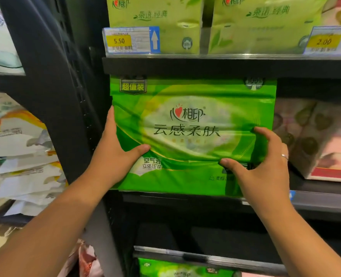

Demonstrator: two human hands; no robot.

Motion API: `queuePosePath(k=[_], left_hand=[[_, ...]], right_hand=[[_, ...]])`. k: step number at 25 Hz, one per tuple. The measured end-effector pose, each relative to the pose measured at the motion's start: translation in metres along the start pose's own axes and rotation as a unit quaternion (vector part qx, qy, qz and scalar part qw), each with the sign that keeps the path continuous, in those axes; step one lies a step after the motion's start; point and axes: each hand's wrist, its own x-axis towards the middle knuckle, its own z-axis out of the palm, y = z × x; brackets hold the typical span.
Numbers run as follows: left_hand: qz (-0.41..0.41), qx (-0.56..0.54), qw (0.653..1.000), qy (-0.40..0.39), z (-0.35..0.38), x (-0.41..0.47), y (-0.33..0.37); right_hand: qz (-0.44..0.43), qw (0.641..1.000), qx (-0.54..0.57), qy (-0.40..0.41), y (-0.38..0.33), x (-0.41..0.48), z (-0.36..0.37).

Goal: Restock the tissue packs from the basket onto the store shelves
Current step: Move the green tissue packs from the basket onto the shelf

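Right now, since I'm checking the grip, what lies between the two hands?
The green tissue pack, held by left hand and right hand, in the head view.

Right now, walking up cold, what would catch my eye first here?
A bright green tissue pack fills the middle shelf opening, held at its lower sides by the left grip and the right grip. Above it, at left, a yellow 5.50 price tag sits on the upper shelf edge.

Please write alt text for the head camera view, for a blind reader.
Two bare hands hold a bright green tissue pack at a dark store shelf, the left hand gripping its left edge, the right hand its lower right. Pale green packs and price tags sit above.
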Motion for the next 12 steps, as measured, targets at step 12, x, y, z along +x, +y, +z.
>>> queuePosePath(k=[12], left_hand=[[-0.087,-0.086,0.992,-0.010,-0.011,-0.022,-0.005]], right_hand=[[0.130,0.953,0.224,-0.159,0.028,0.000,-0.021]])
